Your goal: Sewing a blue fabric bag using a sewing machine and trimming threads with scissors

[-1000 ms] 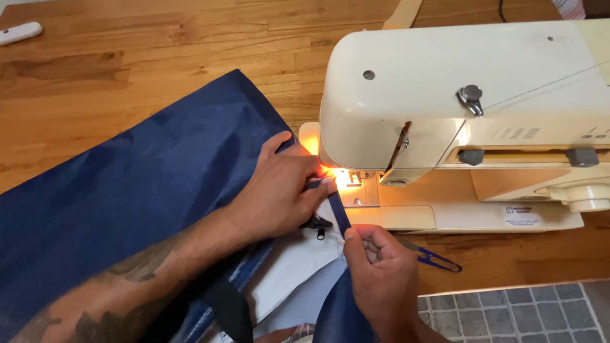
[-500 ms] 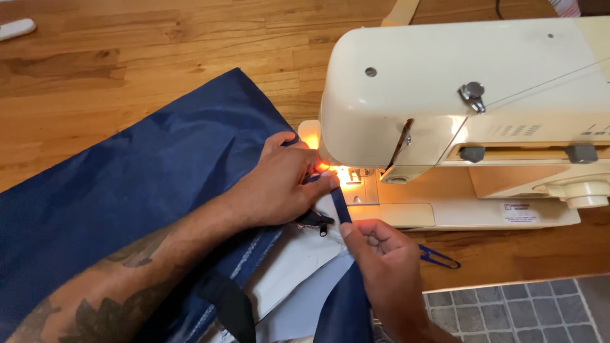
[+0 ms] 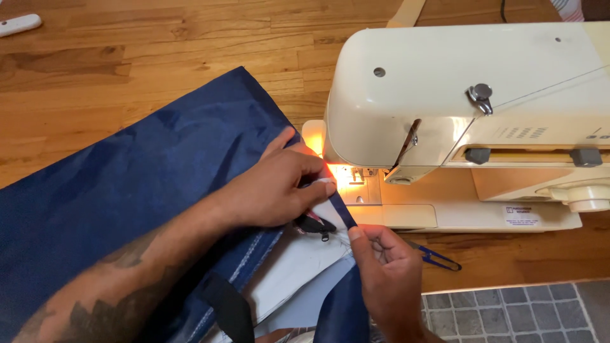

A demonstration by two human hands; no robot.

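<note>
Head view, looking down. Landmark: cream sewing machine [image 3: 470, 108], standing on a wooden floor [image 3: 127, 70].

- Machine lamp lit; orange glow at the presser foot [image 3: 356, 176], under the machine head.
- Navy fabric [image 3: 127, 190] spreads out left of the machine, lying on the floor.
- Left hand [image 3: 273, 190] lies flat on the fabric just left of the presser foot, fingertips at the glow.
- Navy strap [image 3: 340, 213] runs from the presser foot toward the viewer; right hand [image 3: 384, 260], in front of the machine bed, pinches its near end.
- Black zipper pull [image 3: 316, 225] sits just left of the strap.
- Blue thread snips [image 3: 435, 256] lie on the floor in front of the machine bed, right of the right hand.
- White object [image 3: 19, 24] far left of the machine, kind unclear.
</note>
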